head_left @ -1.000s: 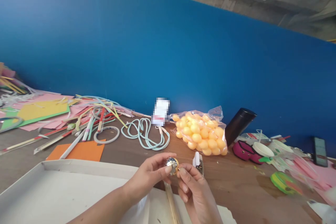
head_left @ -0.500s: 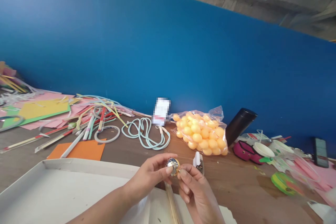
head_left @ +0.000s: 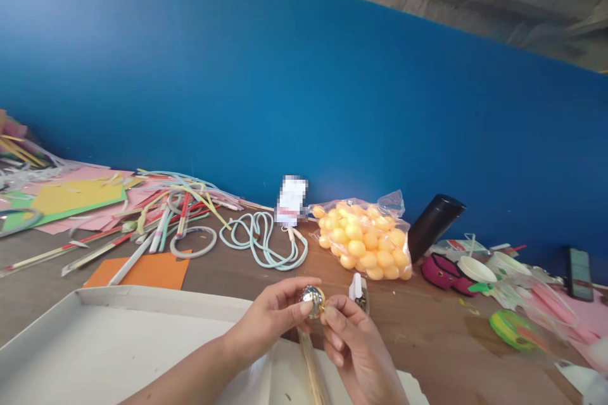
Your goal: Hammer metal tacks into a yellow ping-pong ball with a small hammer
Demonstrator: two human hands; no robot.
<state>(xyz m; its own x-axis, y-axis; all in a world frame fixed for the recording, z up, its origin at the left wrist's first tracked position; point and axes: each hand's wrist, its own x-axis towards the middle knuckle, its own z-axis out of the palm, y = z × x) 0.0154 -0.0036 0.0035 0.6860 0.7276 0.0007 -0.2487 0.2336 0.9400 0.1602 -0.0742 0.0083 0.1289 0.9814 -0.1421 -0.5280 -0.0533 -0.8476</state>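
My left hand and my right hand meet just above the brown table, near its front edge. Between their fingertips they pinch a small ball, shiny silver on most of its surface with orange showing at one side. The left thumb and forefinger close round the ball from the left; the right fingertips press on it from the right. A thin wooden stick lies below the hands. A small white-capped bottle stands just behind the right hand.
A white shallow tray lies at the front left. Behind are an orange sheet, coloured straws and paper, a pale green cord, a bag of orange balls, a black cylinder, cups and a phone. A blue wall backs the table.
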